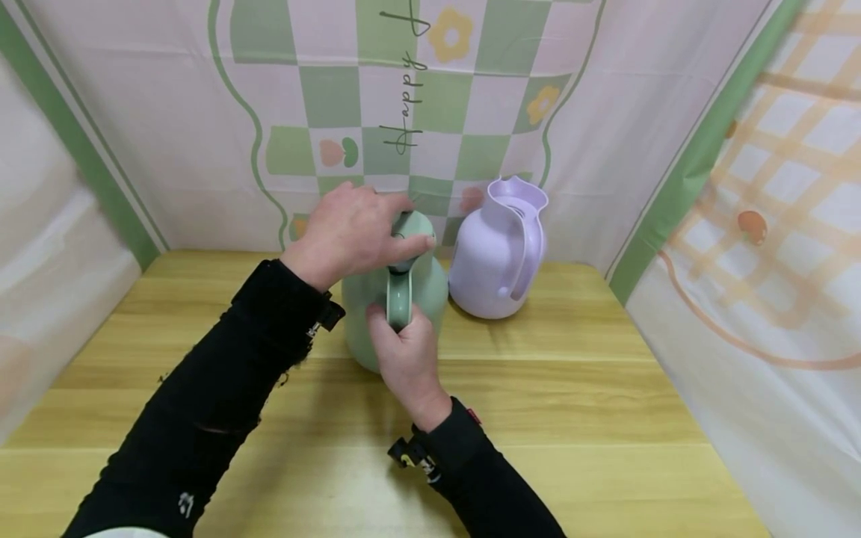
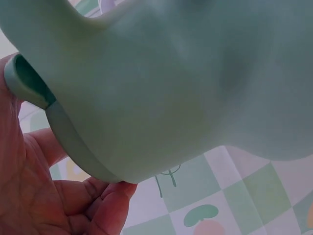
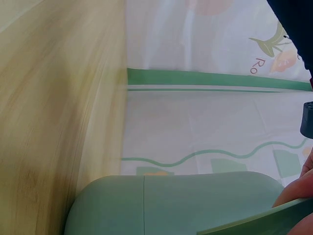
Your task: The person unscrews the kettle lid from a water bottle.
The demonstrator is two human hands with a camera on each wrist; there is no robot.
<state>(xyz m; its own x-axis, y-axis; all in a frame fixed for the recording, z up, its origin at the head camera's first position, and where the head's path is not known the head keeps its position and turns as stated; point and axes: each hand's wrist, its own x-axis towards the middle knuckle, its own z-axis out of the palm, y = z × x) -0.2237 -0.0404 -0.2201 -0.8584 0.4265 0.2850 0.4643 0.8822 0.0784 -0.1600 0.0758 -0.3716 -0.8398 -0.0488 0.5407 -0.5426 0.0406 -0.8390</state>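
A pale green thermos jug (image 1: 359, 336) stands on the wooden table, its handle (image 1: 399, 299) turned toward me. My right hand (image 1: 412, 362) grips the lower part of that handle, thumb along its side. Over the top of the jug, my left hand (image 1: 350, 232) holds the lid (image 1: 418, 224) with thumb and fingers spread to either side of it. In the left wrist view, the curled fingers (image 2: 110, 208) meet the edge of the jug's top, near a raised lid lever (image 2: 22, 83). Most of the lid is hidden under the left hand in the head view.
A lilac thermos jug (image 1: 480, 261) stands just right of the green one, its handle angled toward the front right. Behind both hangs a checked, flower-printed cloth (image 1: 444, 104). More printed cloth (image 1: 760, 246) borders the wooden table (image 1: 572, 426) at the sides.
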